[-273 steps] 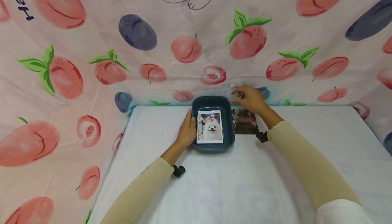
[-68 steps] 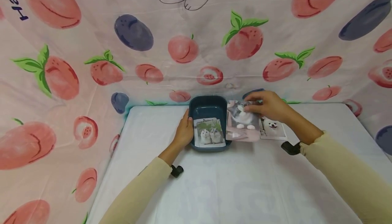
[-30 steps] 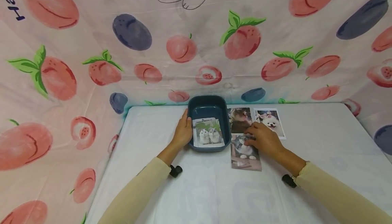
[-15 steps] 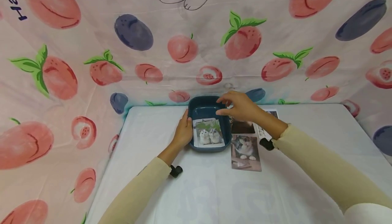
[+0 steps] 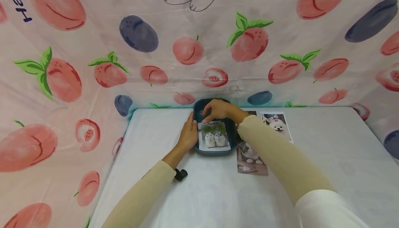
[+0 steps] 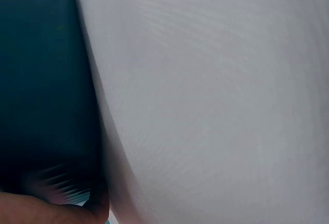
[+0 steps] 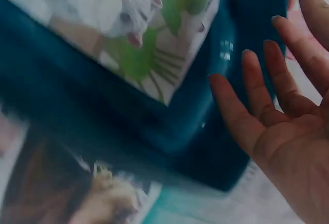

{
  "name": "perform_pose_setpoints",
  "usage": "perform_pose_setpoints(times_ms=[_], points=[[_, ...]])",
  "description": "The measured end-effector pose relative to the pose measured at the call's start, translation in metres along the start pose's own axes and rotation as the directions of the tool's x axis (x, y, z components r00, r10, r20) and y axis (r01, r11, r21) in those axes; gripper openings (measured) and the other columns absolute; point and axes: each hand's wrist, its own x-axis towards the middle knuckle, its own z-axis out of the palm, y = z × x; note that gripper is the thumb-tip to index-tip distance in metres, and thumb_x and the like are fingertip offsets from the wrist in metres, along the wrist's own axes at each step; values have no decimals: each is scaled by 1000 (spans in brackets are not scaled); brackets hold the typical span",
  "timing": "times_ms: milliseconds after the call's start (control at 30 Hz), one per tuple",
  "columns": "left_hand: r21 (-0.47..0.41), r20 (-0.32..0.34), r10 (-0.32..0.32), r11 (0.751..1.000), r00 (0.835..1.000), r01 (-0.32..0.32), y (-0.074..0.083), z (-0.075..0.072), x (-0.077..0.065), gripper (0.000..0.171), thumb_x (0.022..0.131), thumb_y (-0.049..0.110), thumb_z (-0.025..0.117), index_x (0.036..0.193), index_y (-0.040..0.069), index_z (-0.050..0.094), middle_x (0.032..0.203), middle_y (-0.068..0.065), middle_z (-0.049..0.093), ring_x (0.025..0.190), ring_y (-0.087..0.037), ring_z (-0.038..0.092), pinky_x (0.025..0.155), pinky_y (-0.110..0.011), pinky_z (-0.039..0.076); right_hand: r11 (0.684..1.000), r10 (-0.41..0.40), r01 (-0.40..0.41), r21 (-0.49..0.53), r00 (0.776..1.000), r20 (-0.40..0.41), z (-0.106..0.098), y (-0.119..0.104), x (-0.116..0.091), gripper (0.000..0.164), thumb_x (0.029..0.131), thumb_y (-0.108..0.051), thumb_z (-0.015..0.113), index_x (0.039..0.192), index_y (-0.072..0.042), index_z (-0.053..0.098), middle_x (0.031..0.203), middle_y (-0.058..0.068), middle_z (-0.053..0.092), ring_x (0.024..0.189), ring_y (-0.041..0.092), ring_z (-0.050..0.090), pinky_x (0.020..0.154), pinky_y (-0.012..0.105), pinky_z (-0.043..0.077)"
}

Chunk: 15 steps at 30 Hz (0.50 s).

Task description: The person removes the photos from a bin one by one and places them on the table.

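Observation:
A dark teal plastic box [image 5: 215, 152] stands near the table's back edge. My left hand [image 5: 187, 134] holds its left side, fingers along the outer wall and thumb at the rim. In the box, a photo of two hamsters [image 5: 215, 139] lies on top of other white-edged cards. My right hand [image 5: 218, 110] hovers over the far part of the box, thumb and forefinger parted close to that photo's upper left corner. In the right wrist view its fingers [image 7: 231, 103] are extended with nothing between them. The left wrist view shows mostly the box's outer wall [image 6: 46, 80].
Right of the box lie a white dog photo [image 5: 276, 124], a cat photo [image 5: 252, 164] and a dark photo [image 7: 46, 183], partly covered by the right sleeve in the head view. A white cloth covers the table [image 5: 218, 193]. A fruit-patterned curtain [image 5: 187, 20] hangs behind.
The dog photo has gone from the box to the table. My right hand has laid the cat photo below the dark one, let go, and moved left over the box. The left hand stays put.

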Motion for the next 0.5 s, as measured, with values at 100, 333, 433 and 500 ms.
perform_pose_setpoints(times_ms=[100,333,433,500], points=[[-4,-1,-4,1000,1000,4,1,0,0,55,114,27,28,165,13,16,164,-20,33,154,-35,29,126,-53,22,998,60,-60,-22,998,28,8,0,7,37,88,-36,81,116,-12,77,118,5,74,107,23,67,96,39,56],[-1,1,-2,1000,1000,2,0,1,0,55,114,28,28,165,13,16,166,-19,30,155,-34,26,127,-52,21,982,162,-155,-110,985,61,21,6,15,26,87,-40,81,98,-17,82,101,-1,77,95,17,68,86,34,57],[-4,2,-3,1000,1000,3,0,0,0,55,114,28,28,165,13,16,166,-19,30,155,-34,26,127,-52,21,981,168,-160,-110,984,62,24,8,15,24,87,-40,81,96,-17,82,98,-1,77,91,17,67,81,33,56],[-8,3,-3,1000,1000,3,-1,0,0,55,114,28,28,165,13,16,166,-19,30,155,-34,26,127,-52,21,982,163,-156,-102,985,63,25,8,15,22,87,-38,81,94,-17,81,96,-1,76,88,17,66,77,31,55]])
